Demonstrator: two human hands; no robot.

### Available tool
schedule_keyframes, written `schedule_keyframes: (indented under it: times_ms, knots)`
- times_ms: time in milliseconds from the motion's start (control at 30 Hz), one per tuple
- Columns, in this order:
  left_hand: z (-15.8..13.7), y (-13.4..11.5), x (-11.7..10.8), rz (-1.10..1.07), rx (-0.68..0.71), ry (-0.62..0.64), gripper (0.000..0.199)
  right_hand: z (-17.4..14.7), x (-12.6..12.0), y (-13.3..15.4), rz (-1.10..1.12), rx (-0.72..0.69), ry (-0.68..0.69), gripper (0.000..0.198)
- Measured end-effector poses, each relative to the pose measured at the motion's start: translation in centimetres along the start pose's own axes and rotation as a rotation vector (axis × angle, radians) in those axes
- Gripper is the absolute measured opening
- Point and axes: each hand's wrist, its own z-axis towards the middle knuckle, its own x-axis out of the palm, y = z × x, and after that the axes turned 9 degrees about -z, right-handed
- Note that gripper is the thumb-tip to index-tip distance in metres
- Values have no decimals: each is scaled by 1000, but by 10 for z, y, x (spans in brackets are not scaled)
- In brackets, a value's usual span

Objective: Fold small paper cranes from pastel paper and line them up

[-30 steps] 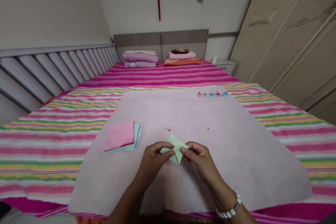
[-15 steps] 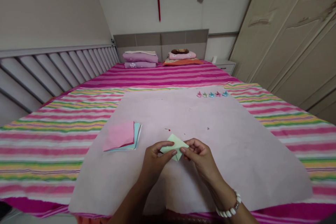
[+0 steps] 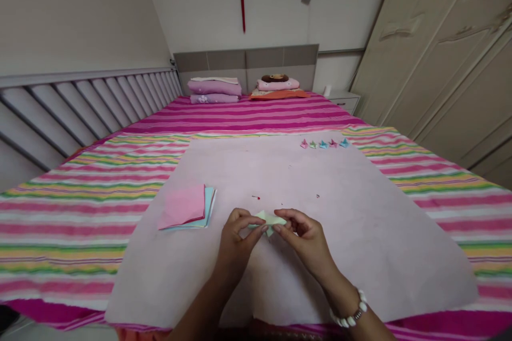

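A small pale green folded paper (image 3: pixel 269 219) is held between both hands, above the light sheet (image 3: pixel 360 245) spread on the bed. My left hand (image 3: pixel 237 237) pinches its left side between thumb and fingers. On the other side, my right hand (image 3: pixel 303 234) grips the right edge with thumb and index finger; a white beaded bracelet (image 3: pixel 352 314) circles that wrist. The paper looks narrow and bent, with a point toward me. Fingertips hide parts of its edges.
Left of my hands lies a stack of pink and blue paper squares (image 3: pixel 184 205). Several small folded paper figures (image 3: pixel 324 144) stand in a row at the sheet's far right. A small red-tipped item (image 3: pixel 256 197) lies beyond my hands. Folded bedding (image 3: pixel 214 88) sits by the headboard.
The green paper has gone from a flat, open diamond facing me to a narrower, bent shape. Both hands keep hold of it, with the right fingers slightly shifted.
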Motion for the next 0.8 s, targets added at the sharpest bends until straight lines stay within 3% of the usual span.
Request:
schedule_keyframes:
  times_ms: [133,267,600,800]
  knots:
    - [0,-4,-1,39,2,13,4,2,-1,4,-133,-168,15,14]
    - [1,-7,-4,74,54,114,6,3,-3,9,-212,-257,47,8]
    - [7,-7,-19,33,9,202,3,3,-9,10,-121,-184,100,10]
    - [7,-8,-27,-47,-136,149,5,3,-15,10,-47,-112,177,10]
